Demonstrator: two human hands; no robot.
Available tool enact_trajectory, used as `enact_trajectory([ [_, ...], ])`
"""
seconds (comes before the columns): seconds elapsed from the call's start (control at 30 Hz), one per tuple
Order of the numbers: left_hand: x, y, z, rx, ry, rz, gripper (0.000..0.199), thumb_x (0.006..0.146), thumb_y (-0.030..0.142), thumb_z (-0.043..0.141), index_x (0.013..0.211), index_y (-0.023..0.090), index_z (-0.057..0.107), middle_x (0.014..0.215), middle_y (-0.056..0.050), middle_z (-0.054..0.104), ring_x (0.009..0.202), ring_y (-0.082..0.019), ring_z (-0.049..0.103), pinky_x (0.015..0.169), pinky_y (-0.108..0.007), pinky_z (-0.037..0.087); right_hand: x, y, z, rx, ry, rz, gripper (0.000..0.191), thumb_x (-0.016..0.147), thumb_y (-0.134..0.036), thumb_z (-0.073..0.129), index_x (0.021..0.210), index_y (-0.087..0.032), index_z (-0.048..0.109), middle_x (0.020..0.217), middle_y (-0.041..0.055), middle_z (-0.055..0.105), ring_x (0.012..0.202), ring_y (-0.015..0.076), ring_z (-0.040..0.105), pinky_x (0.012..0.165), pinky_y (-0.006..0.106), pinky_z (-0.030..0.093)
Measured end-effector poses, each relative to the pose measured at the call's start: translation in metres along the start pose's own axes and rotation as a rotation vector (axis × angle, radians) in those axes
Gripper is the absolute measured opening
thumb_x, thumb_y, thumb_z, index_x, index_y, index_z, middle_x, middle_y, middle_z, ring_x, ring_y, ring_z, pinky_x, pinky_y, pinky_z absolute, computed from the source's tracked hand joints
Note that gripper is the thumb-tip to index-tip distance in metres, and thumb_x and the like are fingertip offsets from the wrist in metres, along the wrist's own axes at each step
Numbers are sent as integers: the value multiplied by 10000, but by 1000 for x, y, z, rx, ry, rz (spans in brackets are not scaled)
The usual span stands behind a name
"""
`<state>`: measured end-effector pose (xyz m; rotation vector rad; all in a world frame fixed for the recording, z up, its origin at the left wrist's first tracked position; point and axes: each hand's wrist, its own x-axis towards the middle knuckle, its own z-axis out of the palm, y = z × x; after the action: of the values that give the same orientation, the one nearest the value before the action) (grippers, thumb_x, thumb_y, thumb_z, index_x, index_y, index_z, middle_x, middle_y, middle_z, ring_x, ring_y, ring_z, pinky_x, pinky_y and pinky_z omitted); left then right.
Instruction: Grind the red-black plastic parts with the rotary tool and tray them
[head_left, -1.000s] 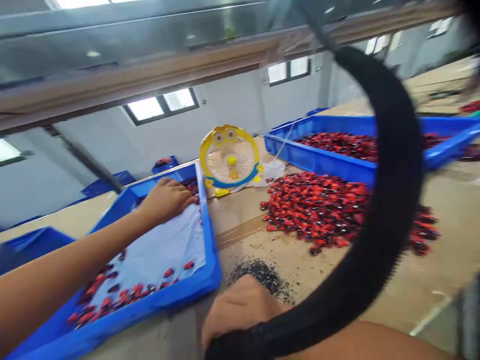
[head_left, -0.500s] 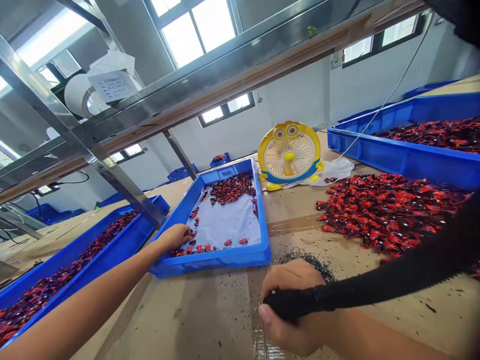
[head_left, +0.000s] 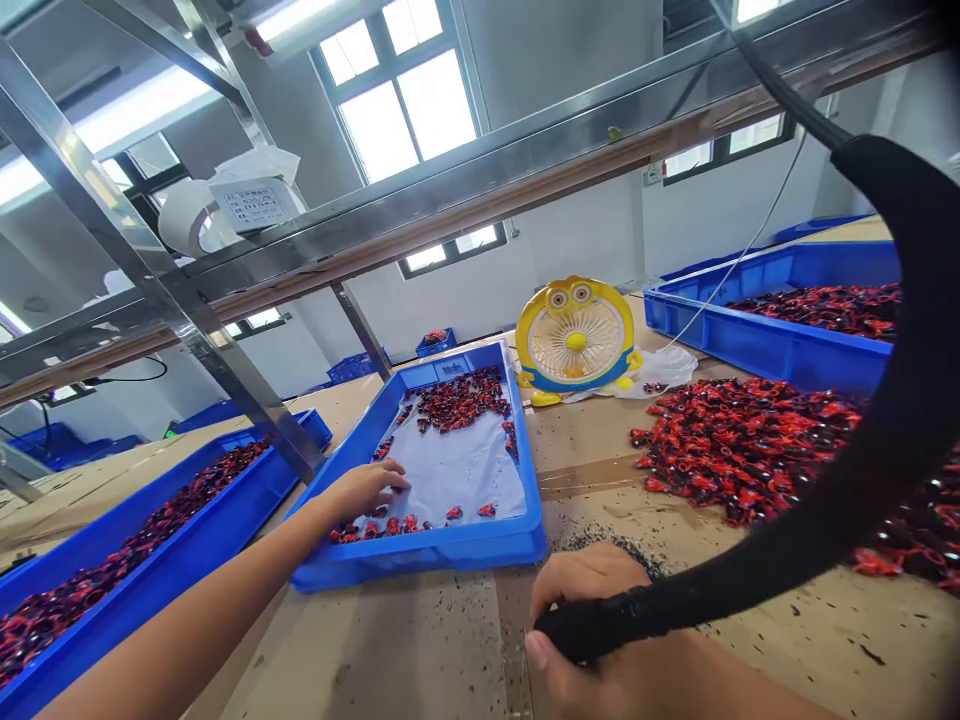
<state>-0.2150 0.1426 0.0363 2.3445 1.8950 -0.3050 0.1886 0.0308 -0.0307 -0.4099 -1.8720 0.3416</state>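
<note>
My left hand (head_left: 370, 488) reaches over the left front of a blue tray (head_left: 457, 540) lined with a white sheet (head_left: 457, 465). Its fingers are apart, and I see nothing held in them. Small red and black parts (head_left: 409, 524) lie along the tray's front edge, and more are heaped at its far end. In front of the tray, my right hand (head_left: 589, 610) is wrapped round a black tool handle (head_left: 581, 630). A thick black sleeved cord (head_left: 817, 510) curves from the handle up to the right. The tool's working end is hidden by my hand.
A pile of red and black parts (head_left: 750, 440) covers the table's right side, with a blue tray (head_left: 765, 335) behind it. A yellow fan (head_left: 575, 340) stands at the back. Black scraps (head_left: 622, 540) litter the tabletop. A filled blue tray (head_left: 247, 510) and a metal shelf post (head_left: 240, 380) stand left.
My left hand has moved a little right, away from the tray's left wall, and its fingers have spread. The view has tilted up. My right hand keeps its grip; the cord now arches higher.
</note>
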Motion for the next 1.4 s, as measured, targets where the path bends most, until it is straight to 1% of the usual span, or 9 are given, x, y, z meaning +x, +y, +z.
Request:
enact_trajectory([
  [0.13, 2, 4, -5, -84, 40, 51, 312, 1059, 339, 709, 1330, 186, 689, 1350, -113, 713, 1126, -265, 737, 960, -477, 643, -1, 0, -1, 0, -5, 11, 52, 858, -287, 621, 843, -251, 586, 643, -78, 681, 537, 110, 658, 589, 299, 436],
  [0.27, -8, 25, -15, -230, 266, 29, 291, 1060, 340, 708, 1302, 177, 702, 1312, -106, 731, 1102, -259, 746, 952, -473, 647, 1, -3, -6, 24, -19, 1, 117, 922, -343, 632, 847, -266, 585, 622, -72, 663, 504, 116, 624, 558, 303, 427],
  [0.4, -54, 85, -7, -440, 583, 51, 384, 1065, 400, 687, 1366, 162, 699, 1221, -123, 782, 1089, -272, 783, 974, -460, 670, 6, -15, -12, 41, 68, 31, 249, 1026, -458, 583, 856, -276, 588, 592, -67, 629, 478, 115, 601, 527, 305, 440],
  [0.57, -113, 177, 27, -700, 810, 251, 214, 975, 462, 804, 1061, 269, 842, 1082, -74, 831, 1050, -251, 810, 901, -359, 701, 6, -35, -22, 28, 189, 112, 369, 1103, -566, 475, 888, -290, 590, 586, -41, 636, 504, 133, 634, 537, 316, 502],
  [0.7, -108, 216, 46, -961, 724, 344, 148, 928, 236, 874, 1053, 307, 837, 1003, -3, 890, 784, -162, 858, 749, -211, 706, 12, -41, -36, -16, 12, 146, 282, 1113, -497, 523, 962, -281, 623, 685, -9, 727, 569, 104, 701, 543, 245, 545],
  [0.83, -92, 220, 53, -982, 760, 326, 256, 862, 243, 932, 1084, 282, 811, 855, 35, 879, 682, -143, 847, 640, -144, 684, 19, -35, -38, -31, 129, 166, 382, 1094, -574, 523, 892, -264, 617, 619, -7, 671, 500, 103, 655, 472, 245, 514],
  [1.03, -95, 217, 55, -834, 812, 415, 170, 922, 428, 866, 931, 262, 830, 736, 43, 853, 598, -111, 804, 644, -120, 659, 22, -29, -31, -13, 110, 160, 337, 1093, -541, 536, 921, -261, 609, 615, -20, 653, 495, 86, 644, 462, 207, 509],
  [1.2, -103, 214, 63, -967, 772, 420, 214, 906, 419, 873, 1092, 315, 860, 832, 21, 882, 679, -139, 829, 681, -167, 677, 14, -33, -34, -38, 71, 240, 298, 1079, -539, 579, 956, -276, 648, 682, 26, 716, 604, 154, 732, 509, 266, 568],
  [1.4, -104, 211, 66, -1017, 663, 460, 291, 987, 283, 819, 1268, 356, 836, 990, 15, 894, 799, -121, 846, 748, -143, 673, -19, -34, -38, -110, 91, 305, 330, 853, -595, 843, 924, -281, 769, 800, 83, 759, 746, 243, 778, 554, 321, 612],
])
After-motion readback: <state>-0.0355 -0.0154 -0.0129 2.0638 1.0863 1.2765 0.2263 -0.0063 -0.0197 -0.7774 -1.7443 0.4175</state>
